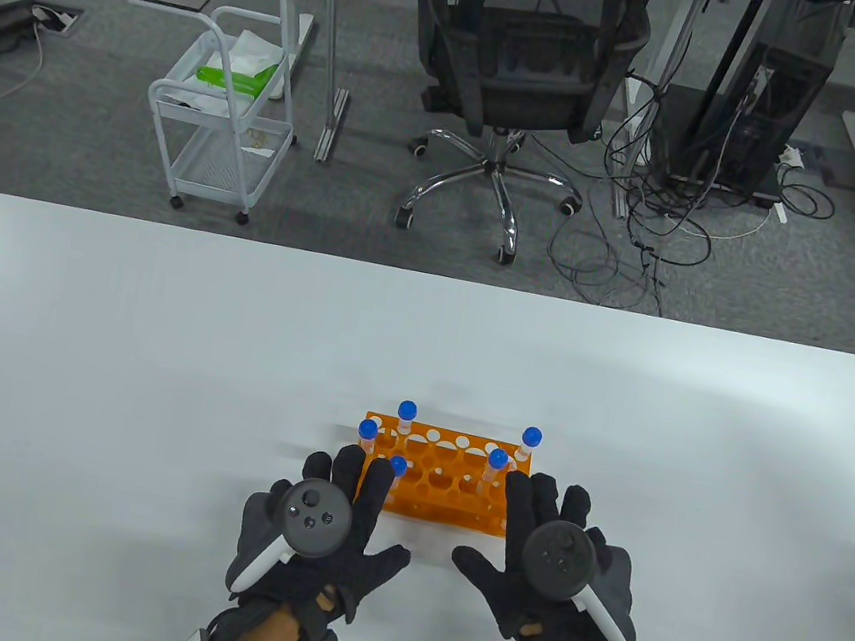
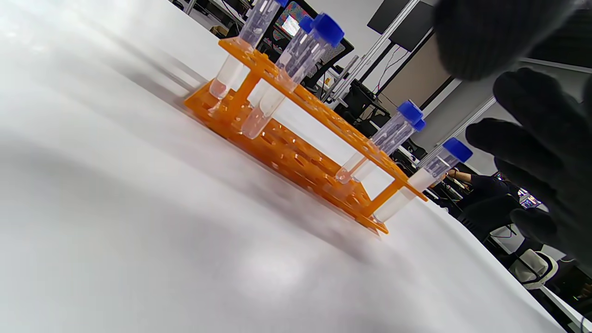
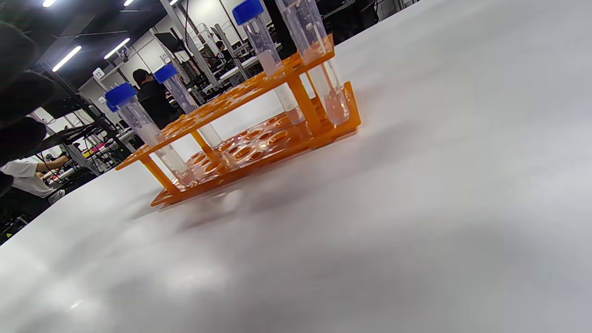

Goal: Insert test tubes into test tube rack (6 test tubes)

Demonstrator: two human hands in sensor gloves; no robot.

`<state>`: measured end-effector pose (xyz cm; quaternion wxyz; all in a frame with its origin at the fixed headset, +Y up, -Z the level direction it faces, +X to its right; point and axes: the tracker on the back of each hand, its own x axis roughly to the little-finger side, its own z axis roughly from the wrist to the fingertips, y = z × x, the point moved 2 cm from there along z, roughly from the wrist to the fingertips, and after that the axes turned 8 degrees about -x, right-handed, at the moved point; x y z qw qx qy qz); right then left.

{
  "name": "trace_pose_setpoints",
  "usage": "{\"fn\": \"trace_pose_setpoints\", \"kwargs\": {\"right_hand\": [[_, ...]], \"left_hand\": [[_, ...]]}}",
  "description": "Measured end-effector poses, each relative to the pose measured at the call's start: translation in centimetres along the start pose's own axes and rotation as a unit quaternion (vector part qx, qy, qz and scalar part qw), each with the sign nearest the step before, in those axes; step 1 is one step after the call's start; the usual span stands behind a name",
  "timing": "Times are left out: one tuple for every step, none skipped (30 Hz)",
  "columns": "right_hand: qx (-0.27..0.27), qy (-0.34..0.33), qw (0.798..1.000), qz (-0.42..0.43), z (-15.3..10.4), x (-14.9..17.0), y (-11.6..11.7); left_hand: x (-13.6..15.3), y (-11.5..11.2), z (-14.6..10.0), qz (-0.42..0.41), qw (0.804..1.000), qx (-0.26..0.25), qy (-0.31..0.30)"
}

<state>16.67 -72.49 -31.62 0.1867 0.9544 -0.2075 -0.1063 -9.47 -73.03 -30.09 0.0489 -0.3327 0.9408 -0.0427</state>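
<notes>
An orange test tube rack (image 1: 441, 478) stands on the white table, near the front middle. Several clear test tubes with blue caps (image 1: 532, 436) stand upright in it, at its corners and along its edges. My left hand (image 1: 353, 506) lies flat with fingers spread, its fingertips over the rack's left end. My right hand (image 1: 534, 534) lies flat with fingers spread, its fingertips at the rack's right end. Both hands hold nothing. The rack also shows in the left wrist view (image 2: 296, 152), with gloved fingers (image 2: 545, 138) at the right. It shows in the right wrist view (image 3: 249, 138) too.
The white table (image 1: 138, 369) stretches wide to the left, right and behind the rack. Beyond its far edge are a black office chair (image 1: 522, 64) and a white wire cart (image 1: 224, 111) on the floor.
</notes>
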Motion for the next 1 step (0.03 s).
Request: {"fn": "trace_pose_setpoints", "kwargs": {"right_hand": [[-0.001,0.001,1.0,-0.001,-0.01,-0.01,0.01]], "left_hand": [[0.04,0.0,0.0,0.001,1.0,0.0,0.0]]}}
